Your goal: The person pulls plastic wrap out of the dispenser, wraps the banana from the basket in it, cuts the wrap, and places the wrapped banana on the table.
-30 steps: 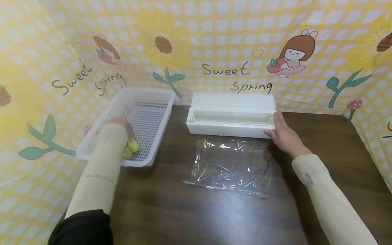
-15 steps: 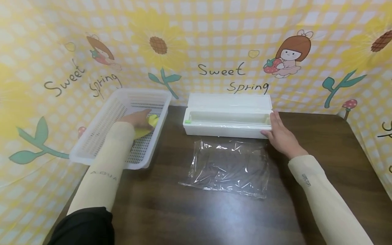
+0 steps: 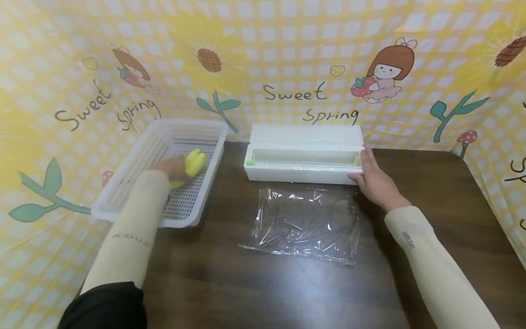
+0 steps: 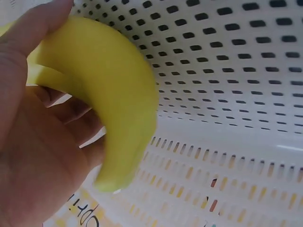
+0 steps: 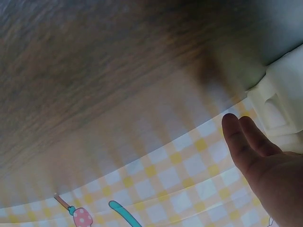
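Observation:
In the basket (image 3: 213, 183) at the left, my left hand (image 3: 174, 169) grips a banana (image 4: 125, 94), with the thumb over its top and the fingers beneath. A second yellow curved part shows behind it; whether it is a separate banana I cannot tell. My right hand (image 3: 380, 183) rests against the right end of a long white cling film box (image 3: 302, 175). Its fingers lie straight along that end and the thumb touches the front corner. The box's lid (image 3: 306, 135) stands raised at the back. A clear sheet of cling film (image 3: 306, 224) lies in front of the box.
The brown wooden table (image 3: 255, 288) carries everything. Behind it and at both sides hangs a yellow checked cloth (image 3: 287, 50) with printed flowers and figures. A small green piece (image 3: 250, 162) sits at the box's left end.
My left hand has moved within the basket, first toward its far right, then slightly back left, turning the banana up into view. The right hand has stayed at the box's end.

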`<act>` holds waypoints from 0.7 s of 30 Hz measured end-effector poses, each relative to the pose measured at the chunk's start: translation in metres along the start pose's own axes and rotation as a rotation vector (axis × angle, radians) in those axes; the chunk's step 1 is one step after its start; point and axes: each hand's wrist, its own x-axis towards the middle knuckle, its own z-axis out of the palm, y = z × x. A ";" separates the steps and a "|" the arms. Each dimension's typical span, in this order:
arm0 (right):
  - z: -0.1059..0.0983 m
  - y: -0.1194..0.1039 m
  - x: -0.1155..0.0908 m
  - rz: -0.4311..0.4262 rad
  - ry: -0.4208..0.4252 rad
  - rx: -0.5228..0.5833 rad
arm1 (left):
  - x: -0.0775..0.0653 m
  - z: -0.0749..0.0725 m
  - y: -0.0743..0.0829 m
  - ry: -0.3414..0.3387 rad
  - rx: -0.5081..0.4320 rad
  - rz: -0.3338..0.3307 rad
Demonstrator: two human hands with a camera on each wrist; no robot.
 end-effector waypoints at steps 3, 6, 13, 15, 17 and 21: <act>0.000 -0.002 0.000 0.001 -0.001 0.000 | 0.011 0.000 -0.009 0.031 -0.009 0.060; 0.001 -0.003 0.000 -0.005 0.000 -0.004 | 0.026 0.000 -0.019 0.062 -0.058 0.124; 0.000 -0.004 0.000 -0.002 0.001 -0.014 | 0.035 -0.010 -0.021 0.093 -0.177 0.244; 0.000 -0.003 0.000 0.003 -0.004 -0.016 | 0.034 -0.013 -0.020 0.090 -0.199 0.270; 0.000 -0.003 0.001 0.004 -0.008 -0.018 | 0.032 -0.016 -0.019 0.088 -0.209 0.282; 0.000 -0.003 0.001 0.005 -0.010 -0.020 | 0.030 -0.019 -0.018 0.070 -0.223 0.305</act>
